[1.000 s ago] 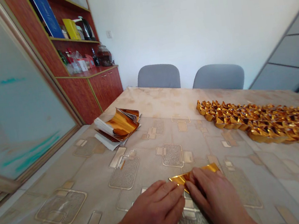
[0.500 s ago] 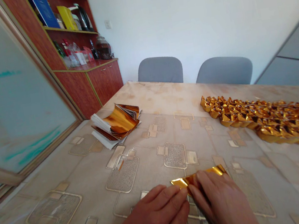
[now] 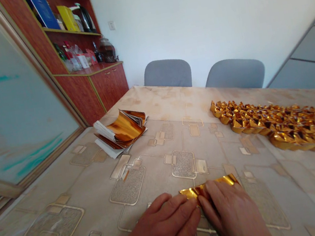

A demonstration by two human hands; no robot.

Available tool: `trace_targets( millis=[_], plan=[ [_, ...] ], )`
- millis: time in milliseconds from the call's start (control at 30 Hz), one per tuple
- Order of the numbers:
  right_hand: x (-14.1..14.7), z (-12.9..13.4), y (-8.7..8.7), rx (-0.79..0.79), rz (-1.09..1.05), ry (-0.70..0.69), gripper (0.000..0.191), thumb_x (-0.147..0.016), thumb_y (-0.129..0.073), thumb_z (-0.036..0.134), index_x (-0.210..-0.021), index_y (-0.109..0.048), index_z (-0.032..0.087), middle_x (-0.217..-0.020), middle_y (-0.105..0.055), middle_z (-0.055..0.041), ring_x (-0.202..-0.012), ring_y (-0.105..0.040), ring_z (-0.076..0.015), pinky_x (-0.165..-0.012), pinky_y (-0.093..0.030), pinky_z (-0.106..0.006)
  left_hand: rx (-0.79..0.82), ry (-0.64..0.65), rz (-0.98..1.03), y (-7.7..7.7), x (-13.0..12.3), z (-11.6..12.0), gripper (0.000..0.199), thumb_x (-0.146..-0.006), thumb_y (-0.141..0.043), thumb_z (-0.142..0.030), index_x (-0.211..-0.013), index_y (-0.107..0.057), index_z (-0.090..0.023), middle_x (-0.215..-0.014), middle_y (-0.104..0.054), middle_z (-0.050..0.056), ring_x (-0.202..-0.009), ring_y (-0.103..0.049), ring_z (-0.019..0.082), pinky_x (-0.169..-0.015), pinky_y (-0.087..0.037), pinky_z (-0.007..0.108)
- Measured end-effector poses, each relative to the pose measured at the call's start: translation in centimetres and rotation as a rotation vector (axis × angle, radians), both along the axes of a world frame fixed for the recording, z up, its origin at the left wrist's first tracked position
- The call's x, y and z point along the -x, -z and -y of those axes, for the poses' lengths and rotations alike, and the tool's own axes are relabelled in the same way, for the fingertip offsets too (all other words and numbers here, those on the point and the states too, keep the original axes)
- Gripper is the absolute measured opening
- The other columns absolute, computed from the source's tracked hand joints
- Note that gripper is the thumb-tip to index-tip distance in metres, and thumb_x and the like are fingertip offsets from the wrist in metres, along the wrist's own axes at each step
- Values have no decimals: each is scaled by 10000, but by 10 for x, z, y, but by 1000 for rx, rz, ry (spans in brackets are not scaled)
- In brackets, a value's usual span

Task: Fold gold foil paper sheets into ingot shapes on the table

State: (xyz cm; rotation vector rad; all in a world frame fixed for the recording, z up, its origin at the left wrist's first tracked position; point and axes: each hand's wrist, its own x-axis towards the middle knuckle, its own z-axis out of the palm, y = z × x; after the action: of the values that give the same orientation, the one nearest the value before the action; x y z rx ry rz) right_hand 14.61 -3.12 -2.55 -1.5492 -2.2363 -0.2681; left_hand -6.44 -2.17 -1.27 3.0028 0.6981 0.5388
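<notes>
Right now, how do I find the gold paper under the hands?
On the patterned table, find the left hand and right hand at the near edge. The gold foil between them is it: the only piece held, unlike the gold heap and foil stack.

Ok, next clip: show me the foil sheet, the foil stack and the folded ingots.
Foil sheet (image 3: 212, 185): head view, on its gold strip above the hands.
Foil stack (image 3: 126, 126): head view, on the curled gold top sheet.
Folded ingots (image 3: 283, 127): head view, mid-pile.

Worn on the head, looking forward and down from the near edge of the patterned table (image 3: 78, 185), close above the left hand (image 3: 162, 231) and right hand (image 3: 233, 213), toward the far wall (image 3: 190, 18).
</notes>
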Motion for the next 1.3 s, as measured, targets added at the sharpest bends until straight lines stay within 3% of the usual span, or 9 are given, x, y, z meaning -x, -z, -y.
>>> trace_targets(
  millis=[200,367,500,767,1067,1300],
  plan=[
    [0,2,4,50,-25,31,275,-986,-351,263,-754,-498,254,-623,-638,-13,-534,-611,-228,-553,-365,-325,28,-23,28,4,-3,-1,378,-998,-395,-183,-1358,-502,-139,-1271,-650,87,-1156,-567,218,-974,-463,357],
    [-1,2,5,32,-27,25,134,-947,-397,207,-955,-530,227,-694,-678,-18,-589,-656,-238,-593,-405,-339,101,-57,23,3,-3,0,393,-975,-443,-230,-1358,-496,-164,-1268,-653,65,-1130,-574,234,-998,-423,402],
    [-1,2,4,9,-5,25,232,-900,-440,161,-1118,-505,204,-745,-708,-29,-623,-683,-242,-613,-426,-344,151,-110,18,1,-3,2,449,-914,-491,-172,-1363,-492,-195,-1300,-641,41,-1107,-570,255,-1060,-346,475],
    [-3,3,6,75,19,10,311,-857,-518,120,-1157,-528,201,-864,-738,-58,-726,-700,-248,-667,-460,-356,149,-214,50,-3,4,-1,516,-811,-481,-57,-1281,-581,-244,-1234,-687,28,-1071,-562,245,-1076,-307,530],
    [-2,4,2,113,26,21,331,-863,-594,133,-1191,-569,169,-879,-728,-63,-776,-695,-258,-700,-487,-368,13,-176,-42,-4,3,-4,331,-921,-532,-151,-1216,-594,-288,-1116,-668,16,-1033,-568,220,-1119,-215,548],
    [-6,7,-4,200,24,-42,359,-877,-613,138,-1234,-593,176,-980,-724,-86,-867,-689,-257,-767,-506,-377,11,-203,-52,-7,-5,-1,275,-914,-546,-157,-1164,-611,-249,-1115,-670,30,-1027,-590,228,-1083,-284,552]
  ],
)
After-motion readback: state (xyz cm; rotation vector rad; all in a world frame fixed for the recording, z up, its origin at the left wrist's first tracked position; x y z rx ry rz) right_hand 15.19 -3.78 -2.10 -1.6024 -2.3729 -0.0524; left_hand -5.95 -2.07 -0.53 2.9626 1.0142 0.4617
